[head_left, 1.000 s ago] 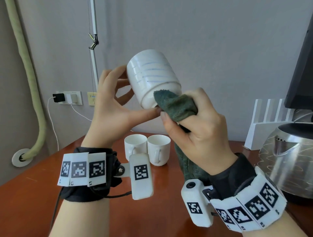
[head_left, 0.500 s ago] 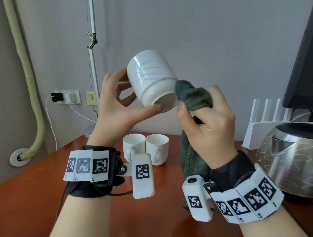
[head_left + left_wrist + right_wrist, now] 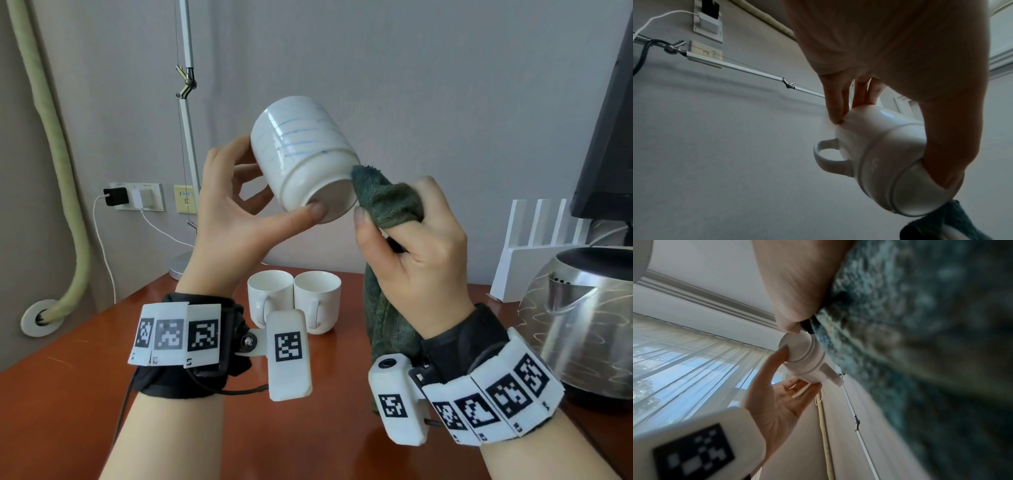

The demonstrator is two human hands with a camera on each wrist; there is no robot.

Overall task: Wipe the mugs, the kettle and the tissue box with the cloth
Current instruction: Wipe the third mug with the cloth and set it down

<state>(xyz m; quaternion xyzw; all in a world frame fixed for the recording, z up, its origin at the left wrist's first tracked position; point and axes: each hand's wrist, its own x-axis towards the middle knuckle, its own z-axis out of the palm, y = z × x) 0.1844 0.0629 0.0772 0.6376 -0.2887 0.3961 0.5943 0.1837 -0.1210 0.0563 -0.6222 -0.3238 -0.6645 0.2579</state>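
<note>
The left hand (image 3: 236,219) gripped one glossy blue-striped mug (image 3: 303,161) aloft, tilted, base toward the camera; two plain white mugs (image 3: 294,299) stood touching on the reddish worktop (image 3: 68,394); the right hand (image 3: 414,246) clutched one fuzzy dark-green cloth (image 3: 383,198), now touching the base rim, higher than half a second before; one rounded steel kettle (image 3: 579,325) sat rightmost.

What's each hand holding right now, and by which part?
The left hand holds the striped mug tilted in the air, thumb at its base, fingers at the far end. The right hand grips the green cloth bunched near its top.
</note>
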